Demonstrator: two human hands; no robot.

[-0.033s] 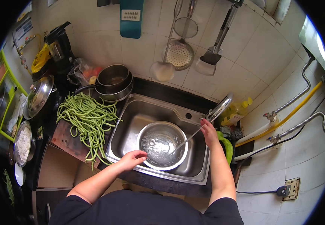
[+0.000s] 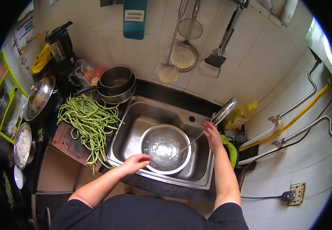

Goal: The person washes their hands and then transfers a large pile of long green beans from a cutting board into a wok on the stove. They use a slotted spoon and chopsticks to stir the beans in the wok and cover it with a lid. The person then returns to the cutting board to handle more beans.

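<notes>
A round metal bowl (image 2: 187,159) stands in the steel sink (image 2: 129,132), with rippling water in it. A thin stream of water (image 2: 189,145) slants down into it from the right. My right hand (image 2: 212,137) is at the end of the chrome faucet (image 2: 225,108), its fingers closed about the spout's tip where the stream comes out. At the bowl's near left rim is my left hand (image 2: 136,163), fingers loosely bent, thumb apart, nothing in it. Whether it touches the rim I cannot tell.
Long green beans (image 2: 91,119) are heaped on the counter left of the sink, some hanging over its edge. Behind them are stacked pots (image 2: 116,79). Green peppers (image 2: 232,151) lie right of the sink. A skimmer (image 2: 183,56) and spatula (image 2: 215,61) hang on the wall.
</notes>
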